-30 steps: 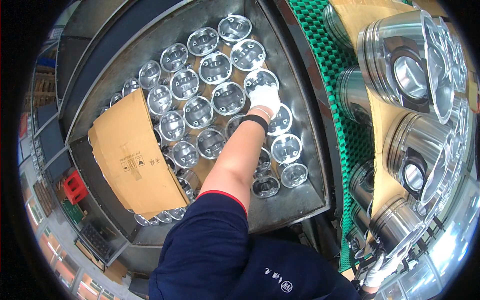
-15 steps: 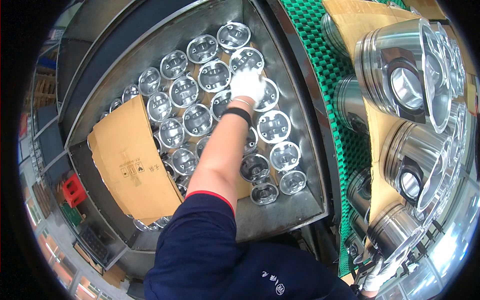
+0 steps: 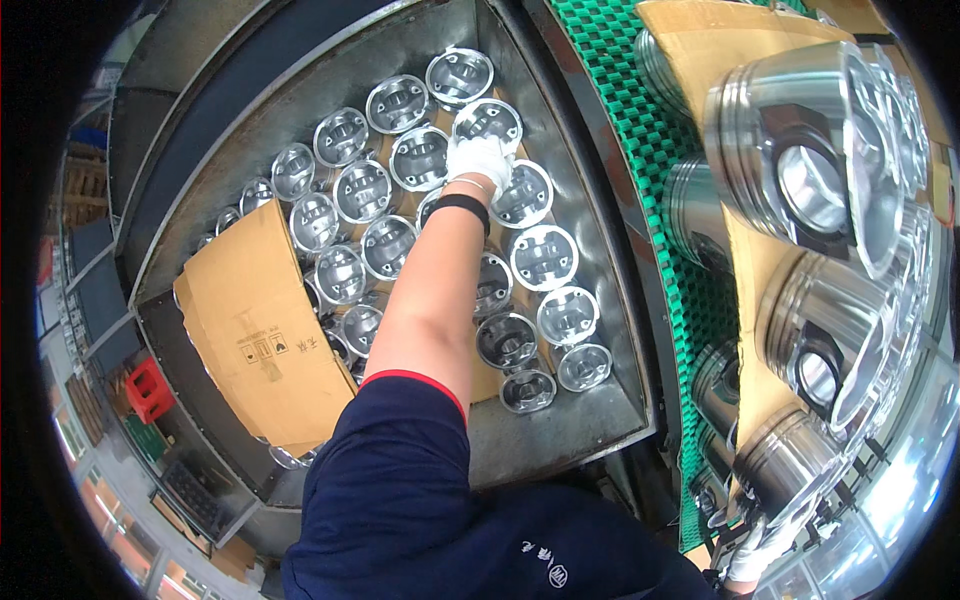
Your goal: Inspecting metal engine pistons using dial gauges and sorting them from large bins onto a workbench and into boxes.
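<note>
My left hand [image 3: 480, 162], in a white glove, reaches down into a metal bin [image 3: 560, 440]. Its fingers bend over the near rim of a shiny metal piston [image 3: 487, 120] and look closed on it; the fingertips are partly hidden. Another piston [image 3: 522, 195] lies close beside the hand, and a further one [image 3: 420, 158] is left of it. At the lower right my right hand [image 3: 758, 552], gloved too, is beside the lowest large piston [image 3: 790, 460] of a stack. Its fingers are mostly hidden, and its grip is unclear.
A cardboard sheet [image 3: 255, 325] covers pistons on the bin's left side. Right of the bin's wall runs a green-and-black mat [image 3: 615, 70], with pistons stacked on it. Cardboard [image 3: 745, 300] separates their layers. A red plastic stool [image 3: 148, 390] stands at far left.
My left hand has shifted slightly left along the piston's near rim. The view has moved a little. My right hand keeps its place beside the stack.
</note>
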`<action>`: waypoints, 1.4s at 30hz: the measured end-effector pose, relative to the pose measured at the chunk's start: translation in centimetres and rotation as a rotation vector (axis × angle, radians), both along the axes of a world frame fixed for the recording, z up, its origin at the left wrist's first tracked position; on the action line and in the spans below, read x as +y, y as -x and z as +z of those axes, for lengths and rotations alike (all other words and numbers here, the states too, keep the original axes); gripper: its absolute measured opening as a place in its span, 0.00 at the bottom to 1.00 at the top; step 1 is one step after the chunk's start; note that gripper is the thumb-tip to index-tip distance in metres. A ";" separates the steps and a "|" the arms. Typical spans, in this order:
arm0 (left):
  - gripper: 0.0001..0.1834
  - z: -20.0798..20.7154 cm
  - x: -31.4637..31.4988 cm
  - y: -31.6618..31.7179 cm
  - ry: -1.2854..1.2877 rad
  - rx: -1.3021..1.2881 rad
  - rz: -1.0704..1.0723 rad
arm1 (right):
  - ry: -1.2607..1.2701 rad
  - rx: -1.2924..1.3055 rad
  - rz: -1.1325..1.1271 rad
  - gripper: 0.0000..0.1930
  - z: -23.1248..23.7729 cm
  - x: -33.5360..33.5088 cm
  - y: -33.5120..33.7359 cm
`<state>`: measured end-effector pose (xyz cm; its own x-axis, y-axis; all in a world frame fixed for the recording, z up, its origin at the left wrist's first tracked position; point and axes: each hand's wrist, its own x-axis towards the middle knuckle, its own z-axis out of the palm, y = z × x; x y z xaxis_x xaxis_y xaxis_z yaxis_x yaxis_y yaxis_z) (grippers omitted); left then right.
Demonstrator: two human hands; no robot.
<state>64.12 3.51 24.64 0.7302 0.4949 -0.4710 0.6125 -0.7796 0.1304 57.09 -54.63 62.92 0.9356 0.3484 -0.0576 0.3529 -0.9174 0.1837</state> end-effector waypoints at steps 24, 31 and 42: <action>0.13 57.0 -27.9 24.2 1.187 -0.446 -1.787 | -0.625 -0.285 0.232 0.31 3.3 -3.1 8.3; 0.15 64.9 -40.8 39.3 1.310 -0.689 -1.252 | -0.738 0.441 0.020 0.20 -2.1 -16.2 29.6; 0.16 36.0 -50.2 41.8 0.343 -0.002 -1.074 | -0.481 0.798 -1.025 0.22 -16.2 -32.5 54.7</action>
